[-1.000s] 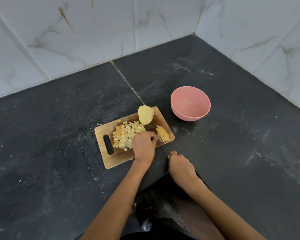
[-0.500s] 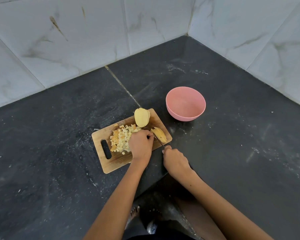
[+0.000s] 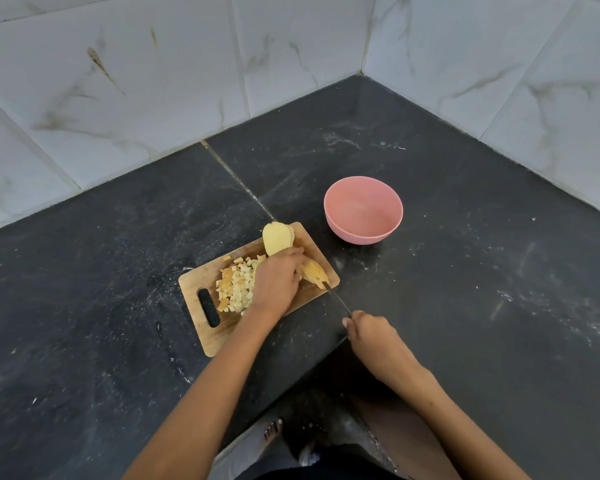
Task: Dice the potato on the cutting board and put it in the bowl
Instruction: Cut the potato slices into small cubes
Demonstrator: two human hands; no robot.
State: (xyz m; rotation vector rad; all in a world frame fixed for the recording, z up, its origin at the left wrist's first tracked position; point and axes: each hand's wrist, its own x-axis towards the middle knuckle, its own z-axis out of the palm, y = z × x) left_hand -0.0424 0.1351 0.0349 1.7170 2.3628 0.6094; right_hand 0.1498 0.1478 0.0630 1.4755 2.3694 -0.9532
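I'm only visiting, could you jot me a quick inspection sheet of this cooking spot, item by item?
Surface: dark stone counter, dusty and streaked.
Job's things: wooden board; diced pile; potato half at the far end; a slice at the right edge; pink bowl beside the board, empty.
Clutter: nothing seen.
Hands: left hand rests over the slice; right hand grips a knife, tip at the slice.
Cables: nothing seen.
Surroundings: white marbled wall tiles, meeting in a corner.

Left hand reaches forward, palm down, fingers curled over a potato piece; right hand sits nearer the body, fist closed around a knife handle.
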